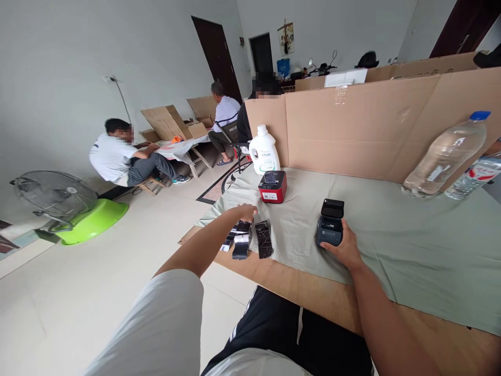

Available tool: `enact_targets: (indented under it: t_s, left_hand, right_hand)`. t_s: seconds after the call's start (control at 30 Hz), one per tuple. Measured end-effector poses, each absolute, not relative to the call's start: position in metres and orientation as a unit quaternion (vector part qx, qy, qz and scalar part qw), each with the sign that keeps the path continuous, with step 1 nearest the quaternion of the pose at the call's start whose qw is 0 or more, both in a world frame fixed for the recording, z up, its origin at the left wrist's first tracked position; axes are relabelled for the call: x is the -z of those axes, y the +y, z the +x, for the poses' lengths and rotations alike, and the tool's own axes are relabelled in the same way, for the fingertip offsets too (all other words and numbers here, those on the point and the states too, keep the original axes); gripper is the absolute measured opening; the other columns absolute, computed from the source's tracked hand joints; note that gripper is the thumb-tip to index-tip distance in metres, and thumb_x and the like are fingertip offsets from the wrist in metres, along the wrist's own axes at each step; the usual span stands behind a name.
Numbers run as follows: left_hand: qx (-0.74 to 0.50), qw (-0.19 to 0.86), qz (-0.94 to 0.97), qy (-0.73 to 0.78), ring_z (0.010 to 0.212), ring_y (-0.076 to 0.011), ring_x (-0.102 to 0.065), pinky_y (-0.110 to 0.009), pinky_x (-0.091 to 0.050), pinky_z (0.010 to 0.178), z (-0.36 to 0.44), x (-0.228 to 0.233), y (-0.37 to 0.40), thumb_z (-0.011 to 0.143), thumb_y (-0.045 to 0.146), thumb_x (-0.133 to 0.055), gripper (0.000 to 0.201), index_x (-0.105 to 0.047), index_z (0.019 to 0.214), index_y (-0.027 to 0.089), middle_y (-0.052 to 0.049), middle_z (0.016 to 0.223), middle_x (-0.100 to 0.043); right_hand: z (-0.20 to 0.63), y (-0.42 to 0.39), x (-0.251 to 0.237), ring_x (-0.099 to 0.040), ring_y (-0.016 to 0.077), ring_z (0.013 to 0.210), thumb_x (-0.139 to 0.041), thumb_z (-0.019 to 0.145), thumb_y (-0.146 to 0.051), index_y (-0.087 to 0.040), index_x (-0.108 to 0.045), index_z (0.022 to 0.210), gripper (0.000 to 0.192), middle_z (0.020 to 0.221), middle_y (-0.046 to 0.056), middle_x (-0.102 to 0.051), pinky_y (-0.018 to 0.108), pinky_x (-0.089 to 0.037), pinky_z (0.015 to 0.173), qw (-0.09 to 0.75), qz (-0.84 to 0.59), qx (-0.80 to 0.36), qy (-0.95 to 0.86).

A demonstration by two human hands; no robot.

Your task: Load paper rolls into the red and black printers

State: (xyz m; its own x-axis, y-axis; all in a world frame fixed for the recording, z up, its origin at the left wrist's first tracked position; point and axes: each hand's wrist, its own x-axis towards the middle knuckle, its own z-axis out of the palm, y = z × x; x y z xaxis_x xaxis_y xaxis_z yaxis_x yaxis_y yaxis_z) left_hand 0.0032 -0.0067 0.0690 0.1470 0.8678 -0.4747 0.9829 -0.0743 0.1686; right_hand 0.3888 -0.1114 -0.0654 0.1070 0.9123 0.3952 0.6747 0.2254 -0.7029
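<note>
Two bare forearms reach forward in my head view, the left stretched across the table corner, the right bent in from the near edge. On the left hand (246, 212), the fingers point toward the right above some black-and-white rolls (241, 246); I cannot tell how far they are open or whether they pinch anything. My right hand (346, 248) is curled around the side of a dark portable printer (329, 232), thumb across its near corner. That printer is over the middle of the cloth, its hinged lid raised; I can't make out what its compartment holds. A flat black strip (263, 240) lies just beside the rolls.

Grey-green cloth (426, 250) covers most of the wooden tabletop (336, 300), with a cardboard partition (352, 128) along the far side. Beyond, on a pale tiled floor (164, 224), I see people seated near a low table (172, 150), and a fan (55, 193) by a green basin (96, 223).

An opaque white jug (264, 151) stands behind a red box (273, 190) with a black top. To the right, a blue-capped plastic bottle (446, 156) leans, holding clear liquid.
</note>
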Motion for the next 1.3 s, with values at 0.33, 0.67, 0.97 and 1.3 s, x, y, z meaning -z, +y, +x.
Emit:
enact_targets:
  t_s: [0.33, 0.67, 0.97, 1.3]
  left_hand:
    - [0.129, 0.255, 0.766, 0.576, 0.088, -0.0239, -0.061, -0.028, -0.047, 0.075, 0.059, -0.073, -0.032, 0.054, 0.025, -0.071, 0.025, -0.063, 0.077, 0.019, -0.003, 0.082, -0.066]
    - [-0.002, 0.607, 0.698, 0.379, 0.076, -0.0143, -0.06, -0.022, -0.045, 0.059, 0.183, -0.099, -0.038, 0.064, 0.021, -0.054, 0.044, -0.058, 0.108, 0.018, -0.002, 0.092, -0.064]
    - [-0.023, 0.285, 0.881, 0.377, 0.102, -0.0217, -0.059, -0.033, -0.046, 0.09, 0.258, -0.054, -0.014, 0.071, 0.02, -0.06, 0.037, -0.059, 0.108, 0.018, -0.006, 0.111, -0.064]
    - [-0.033, 0.198, 0.904, 0.377, 0.111, -0.0228, -0.058, -0.036, -0.04, 0.101, 0.25, -0.046, -0.023, 0.077, 0.023, -0.059, 0.034, -0.064, 0.11, 0.021, -0.007, 0.117, -0.062]
  right_hand:
    - [0.385, -0.114, 0.062, -0.036, 0.0385, 0.132, -0.064, 0.06, -0.078, -0.017, -0.025, 0.146, 0.113, 0.145, 0.019, -0.038, 0.059, -0.032, 0.106, 0.429, -0.608, -0.152, -0.651]
    - [0.374, -0.125, 0.038, -0.037, 0.0342, 0.13, -0.064, 0.077, -0.053, -0.022, -0.031, 0.144, 0.08, 0.141, 0.016, -0.041, 0.057, -0.034, 0.106, 0.477, -0.581, -0.019, -0.659]
    - [0.381, -0.131, 0.029, -0.05, 0.0253, 0.1, -0.057, 0.079, -0.02, -0.023, -0.068, 0.095, 0.02, 0.105, 0.009, -0.055, 0.042, -0.047, 0.089, 0.506, -0.582, 0.02, -0.636]
    - [0.376, -0.129, 0.03, -0.051, 0.0235, 0.096, -0.058, 0.076, -0.013, -0.024, -0.07, 0.09, 0.021, 0.097, 0.007, -0.06, 0.039, -0.046, 0.088, 0.477, -0.595, -0.006, -0.647]
